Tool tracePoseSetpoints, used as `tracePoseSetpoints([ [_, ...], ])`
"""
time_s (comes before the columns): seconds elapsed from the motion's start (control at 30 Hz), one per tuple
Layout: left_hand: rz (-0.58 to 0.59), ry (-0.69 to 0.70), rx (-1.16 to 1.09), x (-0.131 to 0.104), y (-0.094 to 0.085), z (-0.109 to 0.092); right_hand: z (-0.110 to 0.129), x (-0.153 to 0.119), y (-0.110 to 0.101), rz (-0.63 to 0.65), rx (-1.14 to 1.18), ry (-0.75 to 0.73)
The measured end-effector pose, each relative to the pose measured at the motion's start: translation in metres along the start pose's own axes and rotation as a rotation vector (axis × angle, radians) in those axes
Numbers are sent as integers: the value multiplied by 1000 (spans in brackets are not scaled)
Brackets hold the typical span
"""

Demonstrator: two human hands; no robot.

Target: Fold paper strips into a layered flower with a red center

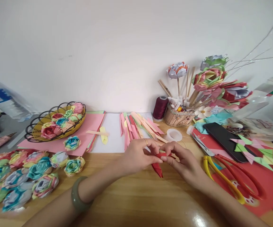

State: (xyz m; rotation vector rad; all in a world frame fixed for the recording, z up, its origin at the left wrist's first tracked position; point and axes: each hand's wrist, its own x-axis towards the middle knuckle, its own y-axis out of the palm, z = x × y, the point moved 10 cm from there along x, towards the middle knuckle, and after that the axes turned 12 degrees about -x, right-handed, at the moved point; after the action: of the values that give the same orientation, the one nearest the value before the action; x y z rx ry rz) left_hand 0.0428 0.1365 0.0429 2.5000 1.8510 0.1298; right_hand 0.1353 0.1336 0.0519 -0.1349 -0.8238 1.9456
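My left hand (139, 156) and my right hand (182, 159) meet above the front of the wooden table, fingertips pinched together. Between them is folded red paper (157, 170), one pointed end hanging below the fingers. A bit of light green shows at its top, and my fingers cover the rest. Just behind the hands lies a fanned pile of folded paper strips (133, 127) in pink, red, green, yellow and peach. A thin thread or wire curves near a small white round container (174, 135).
Several folded paper flowers (40, 167) lie at left by a yellow basket (65, 134) of more. At right are scissors (202, 143), red-and-yellow-handled shears (235, 176), a black phone (223, 138) and a pot (179, 118) of sticks. A maroon thread spool (160, 108) stands behind.
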Motion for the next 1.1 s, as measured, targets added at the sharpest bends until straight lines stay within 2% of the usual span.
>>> tracePoseSetpoints([
  [0.07,38,-117,-73,2,1,10,-7,0,3,9,89,80],
  [0.17,90,-217,-164,5,2,21,-14,1,9,23,214,175],
  [0.27,77,-309,-245,7,-2,37,-23,3,18,91,333,254],
  [0.43,2,-328,-248,9,-9,53,-34,5,29,186,399,330],
  [0.6,18,-371,-270,6,-7,60,-38,2,31,161,345,353],
  [0.83,67,-348,-247,5,-4,61,-39,2,33,133,261,298],
  [0.9,52,-368,-244,4,-4,66,-38,3,30,111,211,278],
  [0.97,30,-332,-219,5,-6,66,-33,4,23,66,132,256],
  [1.03,38,-325,-200,5,-5,68,-25,4,5,-26,36,247],
  [1.1,90,-333,-162,4,1,71,-13,-1,-24,-147,-48,237],
])
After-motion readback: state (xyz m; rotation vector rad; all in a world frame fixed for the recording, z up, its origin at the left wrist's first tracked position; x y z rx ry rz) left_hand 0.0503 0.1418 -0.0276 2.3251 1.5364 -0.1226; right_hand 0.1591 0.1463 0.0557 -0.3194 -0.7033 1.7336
